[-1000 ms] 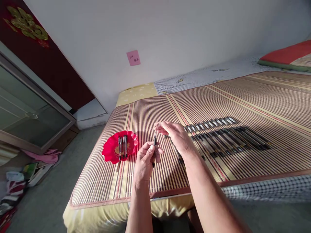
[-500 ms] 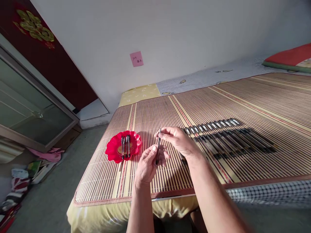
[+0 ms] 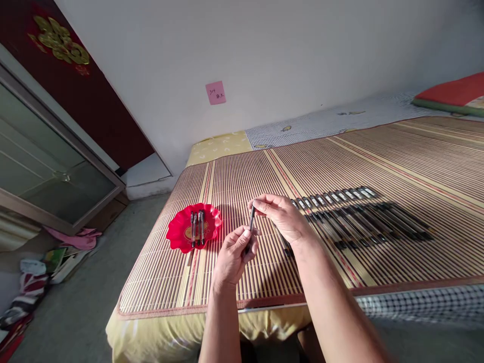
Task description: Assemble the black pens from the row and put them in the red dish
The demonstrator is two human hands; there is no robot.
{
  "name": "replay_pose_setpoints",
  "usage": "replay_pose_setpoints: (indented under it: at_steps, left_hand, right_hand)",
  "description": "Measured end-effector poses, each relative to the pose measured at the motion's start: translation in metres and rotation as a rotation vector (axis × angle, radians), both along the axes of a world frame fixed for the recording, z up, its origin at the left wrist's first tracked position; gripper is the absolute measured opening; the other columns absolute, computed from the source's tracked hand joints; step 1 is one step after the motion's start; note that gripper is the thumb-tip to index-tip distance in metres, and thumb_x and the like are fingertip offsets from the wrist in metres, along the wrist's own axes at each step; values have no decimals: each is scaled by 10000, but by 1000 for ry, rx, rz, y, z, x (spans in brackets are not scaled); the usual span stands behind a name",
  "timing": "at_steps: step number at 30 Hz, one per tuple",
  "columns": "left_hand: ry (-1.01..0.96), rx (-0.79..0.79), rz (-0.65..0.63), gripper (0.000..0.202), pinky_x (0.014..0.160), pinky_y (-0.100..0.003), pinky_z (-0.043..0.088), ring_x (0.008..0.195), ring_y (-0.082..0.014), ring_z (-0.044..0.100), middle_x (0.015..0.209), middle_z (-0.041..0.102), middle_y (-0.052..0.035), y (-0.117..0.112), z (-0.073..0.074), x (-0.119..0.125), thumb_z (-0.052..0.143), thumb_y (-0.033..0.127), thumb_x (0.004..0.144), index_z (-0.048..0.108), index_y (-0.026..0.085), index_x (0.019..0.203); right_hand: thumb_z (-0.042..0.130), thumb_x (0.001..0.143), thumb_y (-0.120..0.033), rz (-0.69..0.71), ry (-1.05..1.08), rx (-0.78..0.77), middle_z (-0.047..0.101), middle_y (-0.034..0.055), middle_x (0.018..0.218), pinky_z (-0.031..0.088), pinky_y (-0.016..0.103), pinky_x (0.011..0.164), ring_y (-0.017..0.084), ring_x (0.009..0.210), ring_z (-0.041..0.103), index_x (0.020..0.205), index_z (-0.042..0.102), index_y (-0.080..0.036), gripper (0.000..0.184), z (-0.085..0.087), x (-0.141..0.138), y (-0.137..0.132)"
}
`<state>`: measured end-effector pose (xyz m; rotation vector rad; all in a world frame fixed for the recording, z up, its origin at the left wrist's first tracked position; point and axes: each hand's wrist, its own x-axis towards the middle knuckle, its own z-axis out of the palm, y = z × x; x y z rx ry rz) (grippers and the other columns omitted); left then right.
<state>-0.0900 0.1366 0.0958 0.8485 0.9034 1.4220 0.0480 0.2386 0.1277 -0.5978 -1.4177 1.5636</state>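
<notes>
A slim dark pen (image 3: 251, 218) stands nearly upright between my two hands above the bamboo mat. My left hand (image 3: 234, 251) is closed around its lower part, thumb against the barrel, and hides that end. At the top, my right hand (image 3: 282, 216) pinches the pen between thumb and fingertips. Left of my hands, a red scalloped plate (image 3: 174, 235) holds several black-tipped pens (image 3: 197, 227) side by side. Beyond my right wrist, several dark pen barrels (image 3: 363, 222) lie slanted in a row, with short black pieces with white marks (image 3: 335, 196), resembling pen caps, lined up above them.
The striped bamboo mat (image 3: 242, 176) covers a bed against a white wall. A pink note (image 3: 215, 93) is stuck to that wall. At the far right lies folded red bedding (image 3: 449, 93). A glass-panelled door (image 3: 49, 151) and floor clutter (image 3: 34, 282) are at left.
The fingers of my left hand have curled in around the pen's lower part. My right hand still pinches its top. The view has shifted slightly.
</notes>
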Motion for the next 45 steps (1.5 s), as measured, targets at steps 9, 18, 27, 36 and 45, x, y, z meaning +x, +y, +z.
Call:
replay_pose_setpoints:
  at_steps: [9,18,27,36,45]
  left_hand:
    - [-2,22,-5,361,454,-199,168,441,-27,287,575,548,35,1,0,3,801,468,878,736,116,924]
    - [-5,-10,-16,348,468,-185,220,472,-37,341,605,581,16,1,-1,3,804,459,882,744,120,935]
    - [1,2,-17,334,442,-199,213,443,-42,370,598,597,16,2,-1,3,814,454,872,740,131,916]
    - [-2,-4,-25,329,439,-183,230,445,-41,385,596,597,17,1,-2,3,804,453,885,746,131,921]
    - [-12,12,-23,341,430,-176,262,438,-46,414,601,621,2,1,-5,4,765,463,919,739,124,935]
  right_hand:
    - [745,880,-576,-19,47,1,767,50,987,523,364,873,203,946,672,929,806,-250,335,-3,-1,4]
    - [806,846,-545,-26,79,-70,768,47,1003,503,358,871,194,923,665,955,798,-240,324,-7,1,7]
    - [842,801,-551,-55,31,-77,752,41,910,489,390,893,210,890,644,885,772,-232,337,-11,1,10]
    - [847,810,-477,2,44,-64,762,49,970,470,414,975,229,970,657,876,785,-252,243,-7,4,7]
    - [740,885,-519,63,45,-26,764,79,1098,494,400,976,238,1047,662,967,796,-242,294,-2,3,3]
